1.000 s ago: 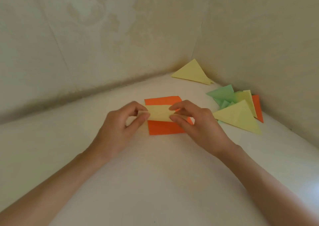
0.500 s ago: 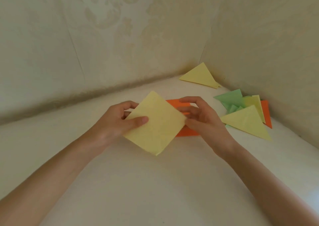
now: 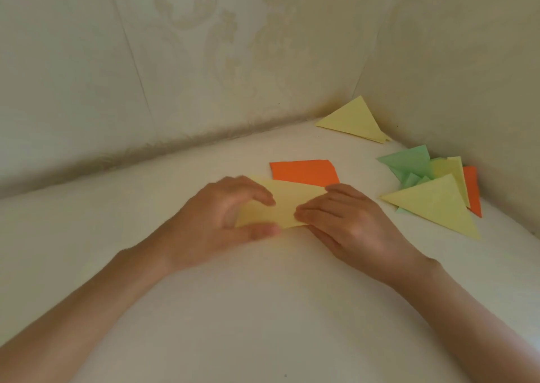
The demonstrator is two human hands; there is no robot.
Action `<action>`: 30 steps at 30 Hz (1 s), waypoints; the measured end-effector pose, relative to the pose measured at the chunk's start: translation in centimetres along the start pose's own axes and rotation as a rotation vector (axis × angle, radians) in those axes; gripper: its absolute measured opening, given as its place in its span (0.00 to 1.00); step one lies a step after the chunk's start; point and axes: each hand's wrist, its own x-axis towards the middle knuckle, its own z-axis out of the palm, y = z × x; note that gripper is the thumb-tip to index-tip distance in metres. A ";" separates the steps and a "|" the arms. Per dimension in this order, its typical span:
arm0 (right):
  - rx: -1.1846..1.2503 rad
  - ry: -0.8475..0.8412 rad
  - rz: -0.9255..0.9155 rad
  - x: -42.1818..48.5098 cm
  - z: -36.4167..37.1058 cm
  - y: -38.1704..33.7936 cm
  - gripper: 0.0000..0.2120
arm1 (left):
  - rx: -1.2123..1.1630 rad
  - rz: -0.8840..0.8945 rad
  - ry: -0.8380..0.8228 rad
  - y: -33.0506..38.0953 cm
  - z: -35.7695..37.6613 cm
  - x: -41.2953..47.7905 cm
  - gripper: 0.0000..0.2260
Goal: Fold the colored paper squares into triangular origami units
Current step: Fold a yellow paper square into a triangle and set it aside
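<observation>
surface [image 3: 263,309]: cream, in wall corner | ctr: orange sq [image 3: 304,172], yellow sheet [image 3: 289,204] overlapping its front | back: yellow triangle [image 3: 353,122] | rt: folded pile [image 3: 432,204]

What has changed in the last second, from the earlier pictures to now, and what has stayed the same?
The yellow paper, held up as an open square half a second ago, has come down to the table, overlapping the near edge of the orange square. The left hand and right hand still hold it at its ends. The orange square and the pile of folded triangles stayed put.
</observation>
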 end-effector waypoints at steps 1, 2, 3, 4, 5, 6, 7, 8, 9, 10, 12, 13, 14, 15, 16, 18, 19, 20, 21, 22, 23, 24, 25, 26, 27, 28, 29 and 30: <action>-0.020 -0.026 0.003 0.0 0.2 -0.4 0.08 | 0.127 0.044 -0.047 0.1 0.5 -0.2 0.25; -0.028 -0.052 0.003 0.0 0.5 -0.9 0.07 | 0.248 0.077 -0.077 -0.1 1.1 -0.4 0.26; -0.022 -0.079 0.007 0.0 0.6 -1.2 0.07 | 0.326 0.085 -0.087 -0.3 1.5 -0.6 0.26; -0.003 -0.104 0.016 0.1 0.7 -1.5 0.08 | 0.362 0.083 -0.082 -0.3 1.7 -0.7 0.23; 0.031 -0.126 0.030 0.1 0.6 -1.6 0.10 | 0.374 0.094 -0.065 -0.3 1.7 -0.8 0.19; 0.083 -0.148 0.053 0.1 0.5 -1.7 0.11 | 0.390 0.115 -0.041 -0.4 1.7 -0.8 0.16; 0.145 -0.167 0.088 0.1 0.4 -1.7 0.13 | 0.401 0.126 -0.033 -0.6 1.6 -0.9 0.15; 0.217 -0.183 0.143 0.1 0.2 -1.6 0.14 | 0.392 0.125 -0.016 -0.7 1.5 -0.9 0.14; 0.300 -0.186 0.219 0.1 0.0 -1.4 0.16 | 0.339 0.088 0.001 -0.8 1.3 -1.0 0.14; 0.387 -0.175 0.312 0.1 -0.1 -1.3 0.15 | 0.253 0.024 0.021 -0.8 1.2 -1.1 0.14; 0.525 -0.129 0.511 0.1 0.0 -1.0 0.15 | 0.062 -0.116 0.094 -0.6 1.5 -0.9 0.14; 0.566 -0.110 0.606 0.3 0.3 -1.0 0.16 | 0.033 -0.167 0.135 -0.4 1.8 -0.8 0.13; 0.585 -0.103 0.686 0.6 0.6 -0.9 0.16 | 0.056 -0.200 0.172 -0.3 2.1 -0.7 0.13; 0.579 -0.103 0.741 1.1 0.9 -0.9 0.17 | 0.102 -0.223 0.203 -0.2 2.5 -0.6 0.13; 0.550 -0.114 0.774 1.5 1.3 -0.8 0.19 | 0.141 -0.241 0.235 -0.2 2.7 -0.5 0.13; 0.458 -0.166 0.814 2.5 1.9 -0.5 0.20 | 0.171 -0.272 0.278 -0.3 3.0 -0.5 0.13; 0.412 -0.191 0.830 2.8 2.3 -0.4 0.20 | 0.194 -0.283 0.286 -0.4 3.1 -0.6 0.14; 0.371 -0.212 0.844 3.0 2.5 -0.3 0.20 | 0.225 -0.292 0.289 -0.5 3.1 -0.6 0.15; 0.334 -0.231 0.854 3.2 2.7 -0.3 0.19 | 0.253 -0.302 0.291 -0.5 3.1 -0.7 0.15; 0.303 -0.242 0.857 3.2 2.8 -0.4 0.19 | 0.275 -0.312 0.292 -0.7 3.1 -0.7 0.16; 0.283 -0.247 0.857 3.3 2.9 -0.5 0.18 | 0.295 -0.322 0.291 -0.8 3.1 -0.7 0.17; 0.270 -0.248 0.857 3.2 3.0 -0.6 0.18 | 0.318 -0.324 0.291 -0.9 3.1 -0.7 0.18; 0.263 -0.248 0.857 3.1 3.0 -0.6 0.18 | 0.348 -0.319 0.293 -0.9 3.1 -0.7 0.19; 0.256 -0.249 0.858 3.1 3.0 -0.7 0.18 | 0.377 -0.314 0.296 -0.9 3.1 -0.7 0.19; 0.246 -0.250 0.859 3.1 3.0 -0.7 0.17 | 0.401 -0.312 0.299 -0.9 3.1 -0.7 0.19; 0.233 -0.250 0.859 3.0 3.0 -0.7 0.17 | 0.423 -0.306 0.301 -0.9 3.0 -0.7 0.19; 0.220 -0.248 0.859 3.0 3.1 -0.8 0.17 | 0.447 -0.295 0.302 -0.9 3.0 -0.8 0.19; 0.210 -0.246 0.857 3.0 3.2 -0.8 0.16 | 0.479 -0.277 0.301 -0.8 3.0 -0.8 0.19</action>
